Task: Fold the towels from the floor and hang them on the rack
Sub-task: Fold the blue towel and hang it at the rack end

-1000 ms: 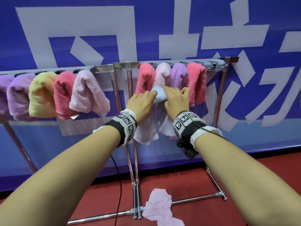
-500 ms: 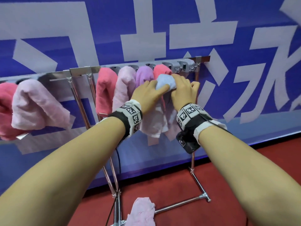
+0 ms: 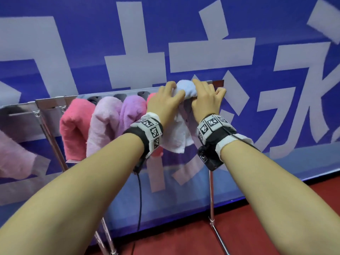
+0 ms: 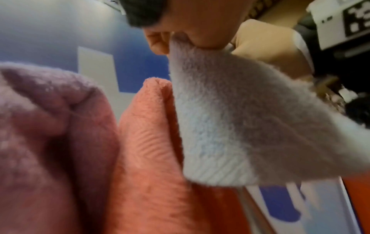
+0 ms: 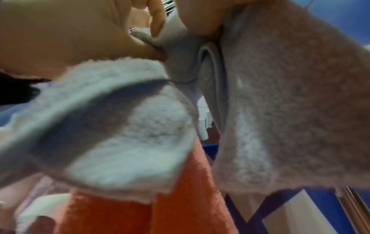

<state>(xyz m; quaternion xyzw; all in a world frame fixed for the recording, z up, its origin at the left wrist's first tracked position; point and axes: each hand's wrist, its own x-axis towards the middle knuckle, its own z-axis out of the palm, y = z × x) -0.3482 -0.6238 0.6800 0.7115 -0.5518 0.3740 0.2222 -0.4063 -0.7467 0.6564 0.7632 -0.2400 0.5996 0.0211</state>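
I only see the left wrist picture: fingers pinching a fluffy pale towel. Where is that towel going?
Observer: In the head view the pale blue towel is up at the top rail of the rack, near its right end.
Operator: Is the other hand helping?
Observer: Yes. The right hand grips it from the right, and the left hand from the left.
Operator: Are more towels up there?
Observer: Yes. Left of the hands hang a purple towel, a light pink towel and a deep pink towel.
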